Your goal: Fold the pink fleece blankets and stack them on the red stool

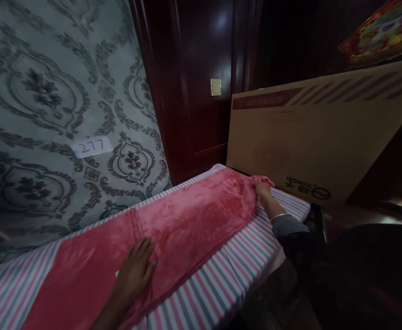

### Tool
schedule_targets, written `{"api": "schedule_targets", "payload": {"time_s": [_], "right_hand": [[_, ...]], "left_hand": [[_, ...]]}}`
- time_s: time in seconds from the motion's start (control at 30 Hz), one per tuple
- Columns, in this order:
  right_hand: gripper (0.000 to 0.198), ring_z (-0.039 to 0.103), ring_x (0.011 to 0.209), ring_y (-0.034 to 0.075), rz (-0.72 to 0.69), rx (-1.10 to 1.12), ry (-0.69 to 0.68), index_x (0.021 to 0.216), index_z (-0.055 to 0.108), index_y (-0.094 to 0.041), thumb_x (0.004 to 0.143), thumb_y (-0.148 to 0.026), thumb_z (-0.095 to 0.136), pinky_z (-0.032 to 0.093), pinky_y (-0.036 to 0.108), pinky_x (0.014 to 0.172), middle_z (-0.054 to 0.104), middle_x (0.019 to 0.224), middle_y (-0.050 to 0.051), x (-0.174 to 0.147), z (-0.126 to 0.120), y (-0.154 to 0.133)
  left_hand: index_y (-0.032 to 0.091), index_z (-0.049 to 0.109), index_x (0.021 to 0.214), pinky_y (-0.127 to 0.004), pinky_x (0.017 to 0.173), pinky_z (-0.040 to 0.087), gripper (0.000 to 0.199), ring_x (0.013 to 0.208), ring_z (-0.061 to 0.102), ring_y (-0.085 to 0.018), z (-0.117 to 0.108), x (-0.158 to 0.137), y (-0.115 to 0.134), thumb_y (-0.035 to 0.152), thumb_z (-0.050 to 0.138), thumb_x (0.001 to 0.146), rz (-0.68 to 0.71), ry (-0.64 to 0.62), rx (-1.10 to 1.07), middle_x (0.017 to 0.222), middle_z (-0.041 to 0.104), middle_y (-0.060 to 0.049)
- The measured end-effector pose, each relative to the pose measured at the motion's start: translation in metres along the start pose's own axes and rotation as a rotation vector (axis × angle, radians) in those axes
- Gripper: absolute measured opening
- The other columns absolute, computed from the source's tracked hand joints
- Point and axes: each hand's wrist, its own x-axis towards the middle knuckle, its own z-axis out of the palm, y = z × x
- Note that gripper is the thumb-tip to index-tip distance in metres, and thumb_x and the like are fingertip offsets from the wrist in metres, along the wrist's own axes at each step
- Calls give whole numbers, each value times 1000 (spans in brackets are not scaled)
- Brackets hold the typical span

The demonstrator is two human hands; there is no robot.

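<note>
A pinkish-red plush blanket (194,220) lies lengthwise, with a folded-over edge near its middle. My left hand (137,268) rests flat on it beside that edge, fingers stretched out, and a small white bit of something shows at the hand's left side. At the far right end, my right hand (263,190) is closed on the bunched end of the blanket, its fingers partly hidden by the fabric. Beneath it spreads a sheet with pink, grey and white stripes (218,284), which covers the narrow bed or table.
Patterned grey wallpaper (46,91) with a paper marked 277 (92,146) runs along the left. A dark red door (201,119) stands behind the far end. A large cardboard box (311,133) leans at the right, close to my right hand.
</note>
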Motion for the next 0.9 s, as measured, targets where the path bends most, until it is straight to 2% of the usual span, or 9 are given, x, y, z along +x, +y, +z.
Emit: {"api": "schedule_targets", "payload": {"time_s": [0.13, 0.27, 0.3, 0.37, 0.47, 0.6, 0.7, 0.83, 0.9], "right_hand": [[8, 61, 79, 18, -196, -133, -282, 80, 65, -14, 85, -20, 68, 50, 29, 73, 66, 81, 1, -37, 52, -19], [4, 61, 75, 19, -360, -221, -638, 69, 66, -17, 72, -15, 65, 48, 27, 73, 67, 71, -2, -113, 77, -16], [8, 63, 78, 20, -403, -253, -729, 73, 69, -18, 71, -14, 64, 49, 28, 76, 70, 75, -1, -133, 76, -12], [30, 66, 92, 22, -553, -362, -942, 93, 74, -21, 71, -9, 57, 50, 33, 88, 75, 95, 2, -167, 68, -2], [59, 64, 113, 23, -738, -516, -1176, 122, 70, -24, 70, -6, 48, 45, 41, 104, 71, 122, 6, -196, 52, 13], [65, 63, 119, 25, -749, -552, -1179, 131, 66, -22, 71, -7, 44, 34, 51, 115, 69, 127, 6, -206, 40, 22], [65, 63, 119, 25, -739, -555, -1155, 132, 65, -23, 73, -6, 43, 36, 51, 114, 68, 129, 6, -209, 38, 22], [76, 59, 124, 25, -770, -588, -1146, 139, 59, -22, 66, -5, 44, 37, 52, 114, 64, 134, 7, -215, 34, 30], [81, 57, 127, 26, -796, -596, -1127, 143, 54, -21, 64, -6, 45, 34, 56, 116, 62, 137, 8, -217, 32, 35]], "left_hand": [[19, 59, 139, -54, 113, 40, 52, 136, 51, -30, -5, 1, 6, 42, 39, 97, -19, -28, -7, 141, 60, -12], [18, 58, 140, -56, 115, 37, 52, 139, 47, -31, -14, 2, 15, 41, 40, 97, -67, -87, -51, 143, 58, -13], [17, 58, 140, -56, 115, 35, 52, 140, 46, -31, -17, 2, 18, 41, 40, 97, -83, -102, -70, 144, 57, -14], [17, 59, 138, -56, 116, 34, 51, 141, 45, -31, -24, 4, 22, 40, 43, 96, -117, -128, -124, 145, 56, -14], [18, 67, 128, -52, 112, 39, 43, 133, 54, -30, -39, 15, 26, 36, 50, 92, -201, -153, -247, 137, 63, -14], [19, 71, 116, -41, 98, 49, 34, 106, 68, -26, -53, 56, 27, 29, 58, 86, -482, -92, -576, 114, 74, -11], [16, 63, 126, -32, 82, 53, 50, 90, 70, -22, -49, 97, 26, 29, 71, 79, -761, -21, -900, 104, 73, -10], [11, 46, 140, -32, 57, 53, 72, 61, 67, -20, -27, 138, 24, 48, 69, 83, -916, -18, -1032, 89, 72, -12], [11, 43, 141, -32, 55, 53, 78, 61, 67, -22, -16, 150, 25, 51, 71, 81, -950, 14, -1080, 91, 71, -14]]}}
